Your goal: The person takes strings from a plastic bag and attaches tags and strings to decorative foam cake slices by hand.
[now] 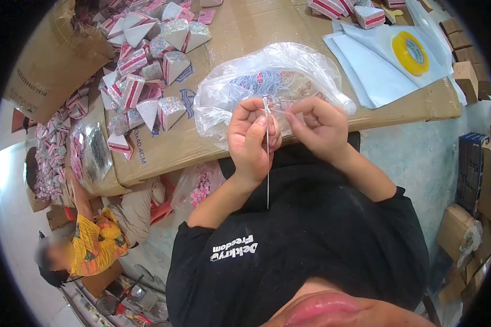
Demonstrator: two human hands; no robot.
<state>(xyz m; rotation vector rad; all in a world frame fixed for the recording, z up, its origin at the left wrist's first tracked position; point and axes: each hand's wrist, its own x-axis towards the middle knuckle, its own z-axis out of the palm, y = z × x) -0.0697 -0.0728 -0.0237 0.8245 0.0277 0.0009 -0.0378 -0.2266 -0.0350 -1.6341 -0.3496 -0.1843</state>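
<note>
My left hand is closed, thumb and fingers pinching a thin pale cord that hangs straight down in front of my black shirt. At its top, above my fingertips, the cord forms a small white loop or knot. Just to the right, my right hand is closed with its fingertips pinched together. A faint strand seems to run from the cord to those fingertips, too fine to make out. Behind both hands lies a clear plastic bag holding a tangle of blue threads with pink bits.
Cake-slice shaped pieces are heaped on the cardboard-covered table. A yellow tape roll rests on clear plastic sheets at right. Another person in a yellow patterned top sits at left. Boxes are stacked at right.
</note>
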